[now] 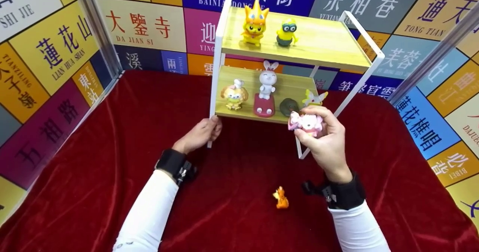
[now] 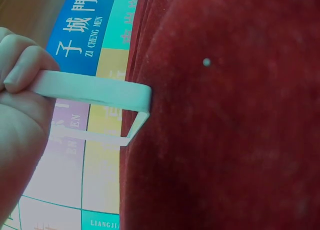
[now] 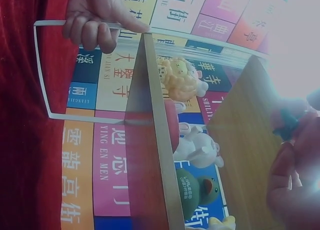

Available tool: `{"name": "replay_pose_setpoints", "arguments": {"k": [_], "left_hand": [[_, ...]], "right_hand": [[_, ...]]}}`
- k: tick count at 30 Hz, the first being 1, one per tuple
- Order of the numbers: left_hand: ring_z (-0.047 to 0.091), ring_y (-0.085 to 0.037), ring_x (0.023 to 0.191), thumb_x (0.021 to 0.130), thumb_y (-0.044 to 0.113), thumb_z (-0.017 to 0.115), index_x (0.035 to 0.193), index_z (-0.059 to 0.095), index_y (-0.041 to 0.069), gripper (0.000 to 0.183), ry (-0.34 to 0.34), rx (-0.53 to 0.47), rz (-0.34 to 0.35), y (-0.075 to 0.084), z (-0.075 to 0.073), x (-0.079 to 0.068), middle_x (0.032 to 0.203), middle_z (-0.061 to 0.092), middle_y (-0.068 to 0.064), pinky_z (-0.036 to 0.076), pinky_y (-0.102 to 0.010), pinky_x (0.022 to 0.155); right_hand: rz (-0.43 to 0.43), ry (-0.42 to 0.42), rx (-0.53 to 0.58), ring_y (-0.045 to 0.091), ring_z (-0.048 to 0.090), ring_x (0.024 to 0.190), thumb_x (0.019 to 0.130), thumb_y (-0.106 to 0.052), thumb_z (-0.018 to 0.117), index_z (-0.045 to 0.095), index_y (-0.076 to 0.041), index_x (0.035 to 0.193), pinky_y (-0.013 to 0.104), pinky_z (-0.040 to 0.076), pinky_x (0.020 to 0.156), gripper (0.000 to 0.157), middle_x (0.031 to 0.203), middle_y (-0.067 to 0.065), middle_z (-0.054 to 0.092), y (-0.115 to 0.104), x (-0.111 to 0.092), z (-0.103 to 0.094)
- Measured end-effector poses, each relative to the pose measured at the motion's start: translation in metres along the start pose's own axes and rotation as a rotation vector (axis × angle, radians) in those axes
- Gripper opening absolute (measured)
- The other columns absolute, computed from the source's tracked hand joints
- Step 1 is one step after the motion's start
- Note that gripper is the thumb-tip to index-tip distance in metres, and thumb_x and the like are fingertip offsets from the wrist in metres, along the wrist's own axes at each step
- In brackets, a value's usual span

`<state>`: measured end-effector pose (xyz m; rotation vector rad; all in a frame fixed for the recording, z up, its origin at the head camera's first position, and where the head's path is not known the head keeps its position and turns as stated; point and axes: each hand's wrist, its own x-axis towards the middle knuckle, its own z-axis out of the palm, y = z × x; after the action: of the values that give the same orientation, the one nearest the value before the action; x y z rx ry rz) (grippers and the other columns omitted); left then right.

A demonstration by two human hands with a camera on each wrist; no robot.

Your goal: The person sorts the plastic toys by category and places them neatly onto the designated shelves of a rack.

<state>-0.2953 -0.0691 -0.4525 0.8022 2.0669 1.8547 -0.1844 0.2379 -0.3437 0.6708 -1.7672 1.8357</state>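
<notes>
My left hand (image 1: 199,135) grips the white metal leg (image 2: 100,92) at the left front of a two-tier wooden shelf (image 1: 318,46). With thumb and fingers, my right hand (image 1: 329,145) pinches a small pink-and-white figurine (image 1: 311,124) in front of the lower board's right end. Behind it on that board are a dark green duck figure (image 1: 289,106) and a yellow-winged figure (image 1: 314,97). Further left, a white rabbit (image 1: 267,81) on a red base and a curly-maned figure in a chef's hat (image 1: 234,96) stand. In the right wrist view, glare blurs the held figurine.
A yellow figure with a spiky orange hood (image 1: 255,27) and a Minion figure (image 1: 287,33) stand on the upper board. On the red velvet cloth (image 1: 224,207) sits a small orange animal figure (image 1: 280,198). Printed panels (image 1: 142,23) enclose the back and sides.
</notes>
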Motion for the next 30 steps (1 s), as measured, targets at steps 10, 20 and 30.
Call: {"name": "replay_pose_setpoints", "arguments": {"k": [10,20,30], "left_hand": [[0.034,-0.007,0.057,0.089,0.07,0.028,0.076,0.041,0.011,0.061,0.0,-0.006,-0.006,0.0003,0.0013,-0.0001,0.067,0.038,0.002,0.029,-0.02,0.055],[0.036,-0.008,0.058,0.086,0.073,0.028,0.077,0.042,0.012,0.064,0.005,0.001,-0.009,0.0012,0.0011,-0.0005,0.067,0.04,0.001,0.031,-0.02,0.056],[0.036,-0.009,0.059,0.087,0.075,0.029,0.077,0.042,0.013,0.064,0.006,0.013,-0.011,0.0014,0.0001,-0.0003,0.068,0.04,0.002,0.031,-0.02,0.057]], "right_hand": [[-0.017,-0.036,-0.042,0.014,0.065,0.102,0.083,0.02,0.065,0.051,0.012,0.131,0.019,0.054,0.083,0.05,0.117,0.008,0.068,0.0033,0.0014,-0.001],[0.06,-0.015,0.11,0.02,0.062,0.117,0.084,0.024,0.059,0.038,-0.003,0.126,0.023,0.053,0.097,0.054,0.129,0.013,0.063,0.0002,0.0015,0.0016],[-0.018,-0.014,0.061,0.021,0.064,0.114,0.084,0.023,0.061,0.049,0.002,0.134,0.022,0.054,0.094,0.055,0.125,0.013,0.064,0.0001,0.0023,0.0008]]}}
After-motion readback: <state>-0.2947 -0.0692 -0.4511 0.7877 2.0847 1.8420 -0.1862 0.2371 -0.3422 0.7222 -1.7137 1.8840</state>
